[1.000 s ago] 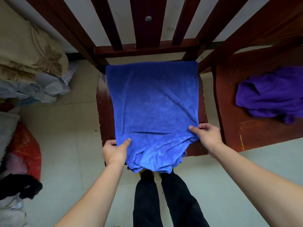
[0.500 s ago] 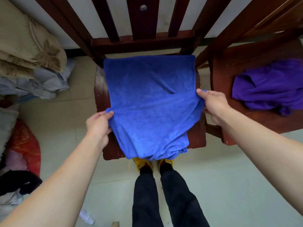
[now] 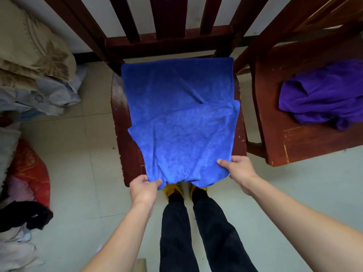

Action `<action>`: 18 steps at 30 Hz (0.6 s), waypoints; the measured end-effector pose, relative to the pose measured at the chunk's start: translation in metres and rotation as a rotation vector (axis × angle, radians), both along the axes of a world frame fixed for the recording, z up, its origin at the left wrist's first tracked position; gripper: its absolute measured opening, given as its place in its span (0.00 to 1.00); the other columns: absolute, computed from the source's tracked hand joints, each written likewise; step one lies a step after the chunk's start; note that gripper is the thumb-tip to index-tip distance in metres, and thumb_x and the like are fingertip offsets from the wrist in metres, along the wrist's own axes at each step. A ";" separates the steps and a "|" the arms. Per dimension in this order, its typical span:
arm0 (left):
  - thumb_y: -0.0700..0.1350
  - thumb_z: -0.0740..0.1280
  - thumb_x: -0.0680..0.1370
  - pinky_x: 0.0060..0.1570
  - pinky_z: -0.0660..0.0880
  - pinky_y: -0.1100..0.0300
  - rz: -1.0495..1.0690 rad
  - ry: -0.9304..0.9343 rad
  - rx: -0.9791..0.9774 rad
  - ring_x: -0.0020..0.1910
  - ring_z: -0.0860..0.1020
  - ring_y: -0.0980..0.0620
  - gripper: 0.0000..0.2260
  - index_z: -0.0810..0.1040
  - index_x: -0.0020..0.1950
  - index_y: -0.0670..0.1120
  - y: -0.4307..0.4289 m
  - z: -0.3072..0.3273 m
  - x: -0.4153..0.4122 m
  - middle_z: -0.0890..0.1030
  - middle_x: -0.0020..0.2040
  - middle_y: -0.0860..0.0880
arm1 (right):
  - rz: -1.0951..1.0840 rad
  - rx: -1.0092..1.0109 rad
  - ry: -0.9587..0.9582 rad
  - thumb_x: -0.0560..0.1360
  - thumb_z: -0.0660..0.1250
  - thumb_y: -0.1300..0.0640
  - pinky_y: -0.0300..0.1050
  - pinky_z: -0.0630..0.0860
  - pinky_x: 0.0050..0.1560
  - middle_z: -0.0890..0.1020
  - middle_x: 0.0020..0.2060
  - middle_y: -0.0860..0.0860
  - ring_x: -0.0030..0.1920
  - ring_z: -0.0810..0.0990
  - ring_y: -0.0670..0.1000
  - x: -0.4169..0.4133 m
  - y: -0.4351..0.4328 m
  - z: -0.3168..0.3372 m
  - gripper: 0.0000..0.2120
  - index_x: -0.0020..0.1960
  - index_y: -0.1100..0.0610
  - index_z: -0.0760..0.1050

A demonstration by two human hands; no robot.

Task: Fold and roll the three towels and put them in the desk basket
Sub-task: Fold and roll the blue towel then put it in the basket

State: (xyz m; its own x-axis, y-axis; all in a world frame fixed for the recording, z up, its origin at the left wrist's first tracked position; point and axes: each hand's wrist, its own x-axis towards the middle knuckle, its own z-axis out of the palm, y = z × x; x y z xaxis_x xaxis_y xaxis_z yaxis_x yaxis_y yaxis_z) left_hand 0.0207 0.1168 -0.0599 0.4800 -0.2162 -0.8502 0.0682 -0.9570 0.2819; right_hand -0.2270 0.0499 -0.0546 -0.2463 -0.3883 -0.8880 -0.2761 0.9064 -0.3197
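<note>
A blue towel [image 3: 176, 107] lies spread on the seat of a dark wooden chair [image 3: 125, 154], with a folded-over layer covering its near half and its near end hanging off the front edge. My left hand [image 3: 144, 188] pinches the near left corner of that end. My right hand [image 3: 238, 170] pinches the near right corner. A crumpled purple towel [image 3: 322, 95] sits on a second wooden chair [image 3: 294, 142] to the right. No basket and no third towel are in view.
Folded bedding and cloth [image 3: 33, 61] are piled on the floor at the left, with a red bundle [image 3: 31, 171] and dark clothes [image 3: 25, 214] nearer. My legs and yellow shoes [image 3: 176, 190] stand right at the chair's front. The chair's back slats [image 3: 167, 18] rise behind the towel.
Both hands carried the near edge up over the towel half a second ago. That edge now lies across the middle, and both hands are back low at the front edge, pinching the hanging end.
</note>
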 end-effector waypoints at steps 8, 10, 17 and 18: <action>0.35 0.71 0.72 0.46 0.78 0.56 0.163 -0.073 -0.335 0.40 0.79 0.48 0.09 0.75 0.38 0.46 -0.100 0.017 0.039 0.80 0.38 0.49 | -0.178 -0.326 0.010 0.75 0.70 0.58 0.48 0.80 0.43 0.83 0.40 0.56 0.39 0.82 0.52 -0.002 -0.088 0.022 0.08 0.39 0.60 0.78; 0.37 0.72 0.73 0.42 0.77 0.58 0.249 -0.101 -0.358 0.41 0.78 0.49 0.09 0.74 0.41 0.46 -0.113 0.015 0.043 0.79 0.38 0.49 | -0.156 -0.333 0.013 0.75 0.70 0.56 0.39 0.77 0.34 0.82 0.39 0.53 0.33 0.81 0.45 0.000 -0.101 0.024 0.09 0.38 0.56 0.76; 0.45 0.79 0.66 0.47 0.79 0.50 -0.097 -0.117 -0.119 0.43 0.81 0.46 0.16 0.75 0.45 0.47 -0.031 -0.007 0.017 0.82 0.44 0.49 | 0.075 -0.124 0.023 0.68 0.77 0.63 0.39 0.78 0.35 0.83 0.38 0.53 0.35 0.80 0.49 -0.020 -0.033 0.000 0.08 0.42 0.60 0.78; 0.45 0.78 0.66 0.47 0.79 0.51 -0.197 -0.156 -0.089 0.43 0.80 0.45 0.14 0.75 0.44 0.47 -0.017 -0.008 0.011 0.82 0.43 0.49 | 0.119 -0.090 0.013 0.67 0.77 0.64 0.44 0.79 0.38 0.83 0.36 0.54 0.35 0.80 0.51 -0.022 -0.022 -0.005 0.08 0.40 0.62 0.78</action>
